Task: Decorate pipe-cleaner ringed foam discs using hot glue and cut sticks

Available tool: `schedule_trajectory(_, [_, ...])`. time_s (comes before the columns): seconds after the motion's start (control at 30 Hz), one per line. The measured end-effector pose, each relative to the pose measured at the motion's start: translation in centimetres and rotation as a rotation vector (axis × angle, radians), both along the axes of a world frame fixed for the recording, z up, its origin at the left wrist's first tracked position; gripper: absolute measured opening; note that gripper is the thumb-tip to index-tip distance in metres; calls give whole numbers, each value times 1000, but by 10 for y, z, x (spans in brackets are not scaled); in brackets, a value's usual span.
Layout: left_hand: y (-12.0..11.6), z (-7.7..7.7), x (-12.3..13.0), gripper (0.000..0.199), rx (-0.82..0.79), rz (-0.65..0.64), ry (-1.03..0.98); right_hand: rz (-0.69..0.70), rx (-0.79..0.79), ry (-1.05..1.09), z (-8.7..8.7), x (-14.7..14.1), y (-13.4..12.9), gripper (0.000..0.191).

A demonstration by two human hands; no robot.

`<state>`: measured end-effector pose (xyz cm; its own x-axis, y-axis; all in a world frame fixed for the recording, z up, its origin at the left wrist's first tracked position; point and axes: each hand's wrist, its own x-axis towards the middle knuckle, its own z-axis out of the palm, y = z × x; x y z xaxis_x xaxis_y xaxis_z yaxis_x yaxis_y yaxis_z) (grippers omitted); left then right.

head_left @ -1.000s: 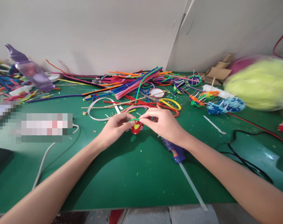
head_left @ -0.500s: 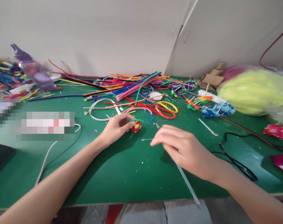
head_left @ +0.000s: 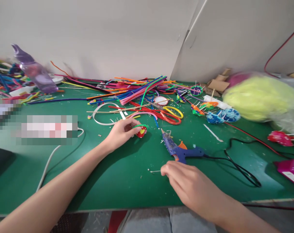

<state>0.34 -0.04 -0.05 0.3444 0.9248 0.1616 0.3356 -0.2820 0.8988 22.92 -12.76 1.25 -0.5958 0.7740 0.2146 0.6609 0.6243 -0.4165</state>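
Observation:
My left hand (head_left: pixel 124 133) pinches a small red craft piece (head_left: pixel 141 132) between thumb and fingers, just above the table. The piece has a green rim, a yellow patch and tiny pale dots. A thin white stick with a small pale tip (head_left: pixel 155 171) juts leftward from the closed fingertips of my right hand (head_left: pixel 185 181). Right beyond that hand, a blue glue gun (head_left: pixel 172 145) with an orange trigger lies on the table, its nozzle pointing away from me. My right hand covers the gun's rear end.
Across the back of the green table (head_left: pixel 108 184) lies a heap of pipe cleaners (head_left: pixel 142 89). Scissors (head_left: pixel 173 113) and a white strip loop (head_left: pixel 94 115) sit before it. At right are blue craft pieces (head_left: pixel 223 115), a yellow bag (head_left: pixel 258 94) and black cable (head_left: pixel 244 173). A purple bottle (head_left: pixel 37 74) stands left.
My right hand has drawn back toward me with the thin white stick, uncovering the glue gun. My left hand keeps its place with the red craft piece.

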Motion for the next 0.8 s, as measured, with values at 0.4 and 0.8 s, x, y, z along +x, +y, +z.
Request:
schedule_trajectory(0.4, [1, -1, 1, 21, 11, -34, -23, -224, -482, 700, 34, 55, 39, 19])
schedule_trajectory(0.8, [-15, 10, 2, 12, 704, -65, 163, -239, -657, 955, 18, 23, 51, 15])
